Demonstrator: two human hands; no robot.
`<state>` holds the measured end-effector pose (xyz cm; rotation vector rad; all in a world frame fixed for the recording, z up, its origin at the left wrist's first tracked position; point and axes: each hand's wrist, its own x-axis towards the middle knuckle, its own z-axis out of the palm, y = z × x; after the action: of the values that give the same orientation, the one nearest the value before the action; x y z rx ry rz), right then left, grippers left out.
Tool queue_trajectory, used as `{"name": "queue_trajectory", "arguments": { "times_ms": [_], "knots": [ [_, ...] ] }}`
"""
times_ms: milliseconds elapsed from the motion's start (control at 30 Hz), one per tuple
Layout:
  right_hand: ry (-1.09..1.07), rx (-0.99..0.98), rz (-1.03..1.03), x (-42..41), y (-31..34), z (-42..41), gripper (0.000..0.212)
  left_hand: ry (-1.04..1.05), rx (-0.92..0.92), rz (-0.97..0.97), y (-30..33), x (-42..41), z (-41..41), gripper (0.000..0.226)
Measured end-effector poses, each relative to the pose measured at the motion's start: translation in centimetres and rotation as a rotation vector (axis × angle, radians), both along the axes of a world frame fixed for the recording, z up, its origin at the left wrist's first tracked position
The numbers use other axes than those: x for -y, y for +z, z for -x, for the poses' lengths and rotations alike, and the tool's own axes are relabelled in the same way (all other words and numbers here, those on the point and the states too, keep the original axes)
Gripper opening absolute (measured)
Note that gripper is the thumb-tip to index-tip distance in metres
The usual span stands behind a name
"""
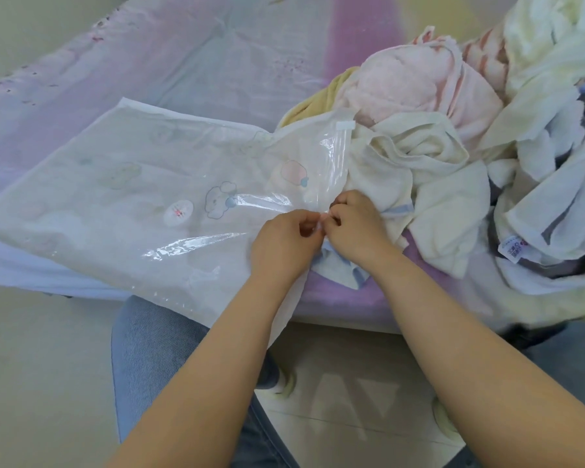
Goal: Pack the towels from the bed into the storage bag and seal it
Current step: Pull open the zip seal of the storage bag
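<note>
Two bare hands meet at the open edge of the storage bag [142, 184], which lies flat on the bed [183, 62] with its near corner hanging past the mattress edge over a denim-clad leg [149, 349]. The left hand [282, 243] has its grip narrow — fingers curled and pinched on the clear plastic rim. The right hand [353, 228] pinches the same rim just beside it, thumb and fingertips closed on the film, so the two hands touch or nearly touch. A white slider clip [346, 125] sits on the bag's zip strip farther up, near the pile. The bag looks flat; whether anything is inside I cannot tell. A round valve [178, 212] shows on its top face among printed cartoon shapes.

The towels [453, 146] lie heaped on the bed to the right — pink, cream, yellow and white ones tangled together, the nearest cream towel touching the bag's mouth.
</note>
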<state>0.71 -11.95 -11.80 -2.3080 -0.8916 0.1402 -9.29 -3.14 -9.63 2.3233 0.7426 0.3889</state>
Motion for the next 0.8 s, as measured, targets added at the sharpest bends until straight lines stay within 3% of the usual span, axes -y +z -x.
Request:
{"name": "queue_trajectory", "arguments": {
  "times_ms": [167,233,333,500,667,800],
  "knots": [
    [-0.065,0.12,-0.135,0.6,-1.5,1.6,0.036,-0.071,0.132,0.43,0.3,-0.8,0.5,0.013],
    [-0.062,0.138,-0.143,0.8,-1.6,1.6,0.043,-0.103,0.156,0.494,0.5,-1.0,0.8,0.013],
    [-0.052,0.134,-0.155,0.8,-1.3,1.5,0.036,-0.121,0.115,0.297,0.7,-0.9,0.7,0.013],
    [-0.022,0.121,-0.161,0.9,-1.5,1.3,0.027,-0.126,-0.195,-0.501,0.9,-0.5,0.0,0.031],
    [0.004,0.097,-0.156,1.1,-0.9,0.8,0.033,-0.174,-0.165,-0.485,3.1,-1.8,-0.1,0.022],
    [0.014,0.105,-0.147,1.4,-0.5,0.8,0.025,0.123,0.072,-0.425,6.5,-6.6,1.3,0.019]
  ]
}}
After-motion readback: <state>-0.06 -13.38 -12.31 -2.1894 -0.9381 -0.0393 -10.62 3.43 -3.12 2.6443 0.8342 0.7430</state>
